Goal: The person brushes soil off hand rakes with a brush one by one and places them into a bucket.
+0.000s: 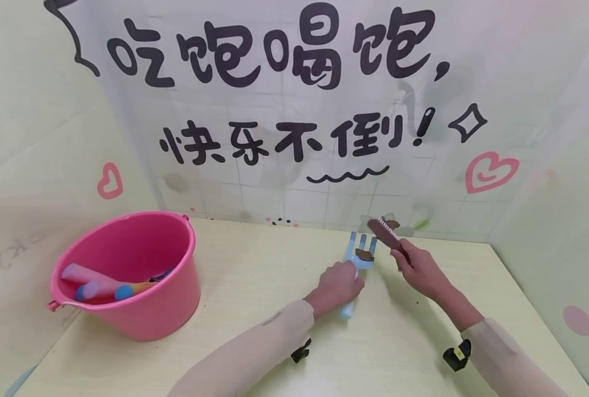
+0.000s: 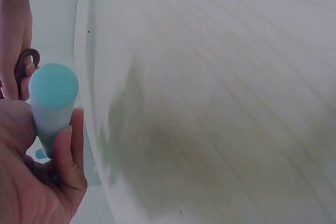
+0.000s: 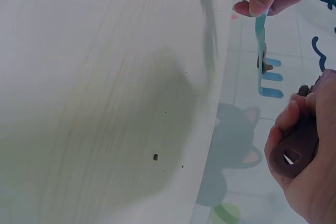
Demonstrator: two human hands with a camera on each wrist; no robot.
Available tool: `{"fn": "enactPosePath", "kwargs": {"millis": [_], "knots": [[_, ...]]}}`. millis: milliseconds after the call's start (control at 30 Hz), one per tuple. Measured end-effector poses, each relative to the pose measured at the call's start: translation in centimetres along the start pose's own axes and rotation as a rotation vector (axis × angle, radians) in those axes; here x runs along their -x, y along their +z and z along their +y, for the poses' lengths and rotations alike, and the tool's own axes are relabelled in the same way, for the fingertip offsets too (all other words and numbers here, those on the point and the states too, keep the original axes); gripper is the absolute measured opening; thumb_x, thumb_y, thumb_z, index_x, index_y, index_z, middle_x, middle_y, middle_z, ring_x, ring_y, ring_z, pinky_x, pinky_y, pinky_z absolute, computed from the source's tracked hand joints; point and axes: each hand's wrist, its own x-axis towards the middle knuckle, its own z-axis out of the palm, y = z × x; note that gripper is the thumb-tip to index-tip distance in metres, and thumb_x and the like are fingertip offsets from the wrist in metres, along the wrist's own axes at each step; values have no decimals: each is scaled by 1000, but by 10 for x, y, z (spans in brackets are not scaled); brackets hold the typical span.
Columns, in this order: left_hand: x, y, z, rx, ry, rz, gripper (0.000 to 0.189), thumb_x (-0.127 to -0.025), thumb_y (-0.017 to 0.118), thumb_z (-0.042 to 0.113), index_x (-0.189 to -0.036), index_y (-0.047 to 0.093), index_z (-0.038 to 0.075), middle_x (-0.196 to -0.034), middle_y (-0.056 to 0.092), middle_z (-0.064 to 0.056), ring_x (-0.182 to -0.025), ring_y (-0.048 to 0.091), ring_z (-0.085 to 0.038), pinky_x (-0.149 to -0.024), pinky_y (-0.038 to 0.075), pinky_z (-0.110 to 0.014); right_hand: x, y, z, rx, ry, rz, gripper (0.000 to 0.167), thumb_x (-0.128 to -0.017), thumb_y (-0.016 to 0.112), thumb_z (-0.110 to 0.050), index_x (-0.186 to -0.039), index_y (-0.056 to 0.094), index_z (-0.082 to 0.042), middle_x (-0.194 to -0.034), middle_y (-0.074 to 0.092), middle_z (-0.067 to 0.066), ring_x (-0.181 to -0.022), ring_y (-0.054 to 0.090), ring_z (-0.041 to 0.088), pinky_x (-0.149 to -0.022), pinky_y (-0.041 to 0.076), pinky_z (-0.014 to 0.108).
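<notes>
My left hand [image 1: 338, 285] grips the handle of a light blue toy garden fork [image 1: 352, 247] above the table. A brown dirt-like clump [image 1: 365, 255] clings to the fork near the base of its tines. In the left wrist view the rounded teal end of the handle [image 2: 53, 87] sticks out of my fist. My right hand [image 1: 423, 271] holds a brown brush [image 1: 384, 234] with pale bristles, just right of the tines and apart from them. Another brown clump [image 1: 393, 224] shows at the bristles. The looped end of the brush handle [image 3: 295, 153] shows in the right wrist view.
A pink bucket [image 1: 175, 298] stands on the left of the pale wooden table [image 1: 254, 264], with colourful toy handles [image 1: 93, 278] inside. Dark crumbs [image 3: 156, 157] lie on the tabletop. A printed curtain [image 1: 294, 187] hangs along the back edge.
</notes>
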Motion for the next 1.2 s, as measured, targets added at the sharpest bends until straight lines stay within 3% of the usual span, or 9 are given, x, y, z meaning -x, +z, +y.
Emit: {"fn": "enactPosePath", "kwargs": {"millis": [233,533,767,1000,1200], "knots": [[6,-7,-14,40,10,41,32,-96,59,22,-67,50,12,-60,50,-1,-50,49,-13,-43,40,-29,1,5,-3,-6,6,-54,10,-104,59,-8,-94,60,-4,-66,44,-6,-53,41,7,-47,36,27],[10,-16,-22,44,4,87,31,-98,59,24,-70,50,11,-61,51,-2,-50,50,-15,-44,40,-30,-4,16,-9,15,-58,-84,17,-102,63,-11,-85,60,-8,-63,42,-12,-51,37,3,-46,33,25],[13,-21,-28,65,-40,87,32,-99,60,26,-73,51,10,-62,53,-4,-49,51,-15,-43,42,-30,-10,22,-17,86,-95,-42,22,-100,64,-7,-82,57,-16,-63,37,-12,-52,35,4,-48,33,28],[20,-30,-28,71,-53,90,31,-100,59,29,-77,53,10,-63,54,-4,-50,52,-15,-42,43,-30,-15,23,-27,107,-69,-113,17,-102,62,-12,-85,59,-14,-66,39,-9,-58,39,8,-54,36,31],[29,-43,-31,51,-47,96,32,-101,59,29,-76,53,10,-62,53,-4,-48,52,-15,-42,43,-29,-18,24,-35,97,-87,-130,17,-101,63,-11,-85,58,-13,-65,41,-10,-55,39,7,-52,35,30]]}}
